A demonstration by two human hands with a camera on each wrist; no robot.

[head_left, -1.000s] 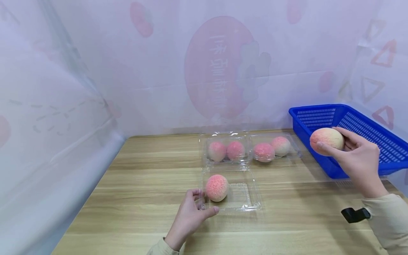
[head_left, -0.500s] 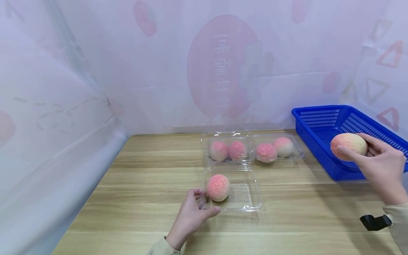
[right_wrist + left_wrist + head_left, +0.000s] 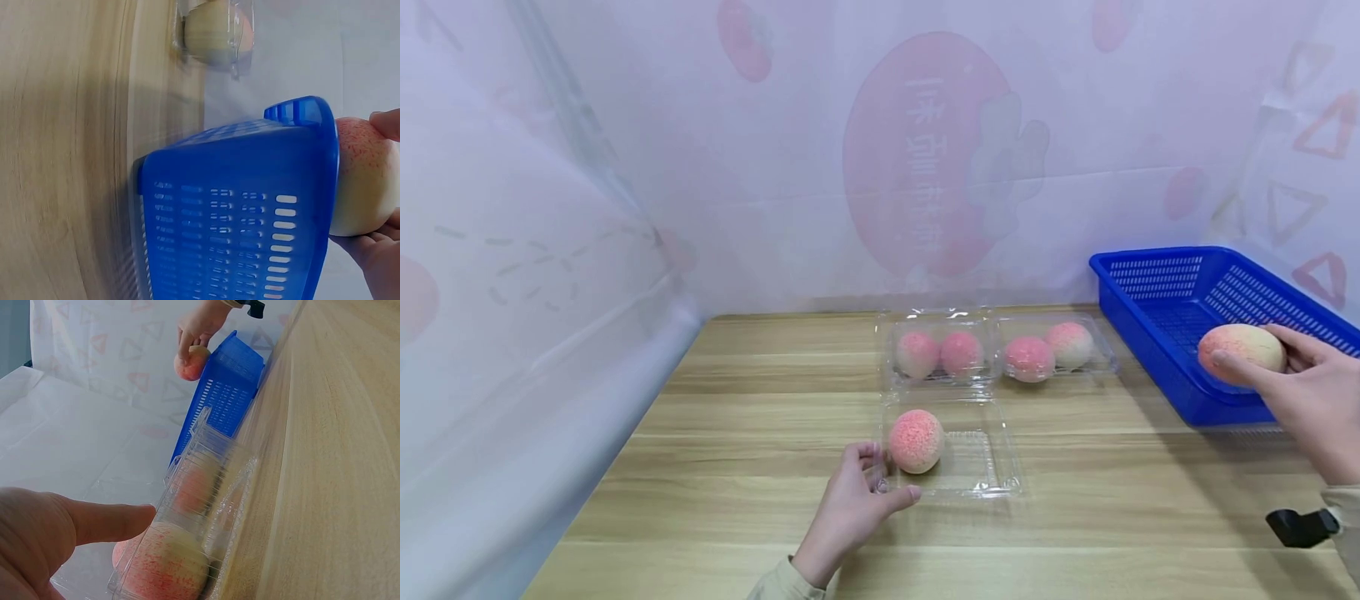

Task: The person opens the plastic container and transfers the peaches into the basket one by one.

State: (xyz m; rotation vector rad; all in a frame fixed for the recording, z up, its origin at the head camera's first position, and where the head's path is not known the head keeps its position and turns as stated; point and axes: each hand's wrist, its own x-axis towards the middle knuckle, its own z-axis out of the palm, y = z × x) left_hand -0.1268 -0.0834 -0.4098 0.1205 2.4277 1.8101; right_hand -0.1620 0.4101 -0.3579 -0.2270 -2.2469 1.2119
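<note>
In the head view my right hand holds a pink-and-cream peach between thumb and fingers, over the near side of the blue basket. The right wrist view has this peach just past the basket's rim. My left hand grips the near left corner of an open clear plastic clamshell box, its thumb along the front edge. One peach sits in the left part of that near half. In the left wrist view the thumb touches the box's rim; the other fingers are mostly hidden.
Behind the near half stands a clear lid or box with two peaches seen through it. To its right, another clear box holds two more peaches. White printed sheeting borders the wooden table.
My right hand has carried the peach rightward and slightly down, over the basket. The left hand keeps its place at the box corner. The view has shifted slightly.
</note>
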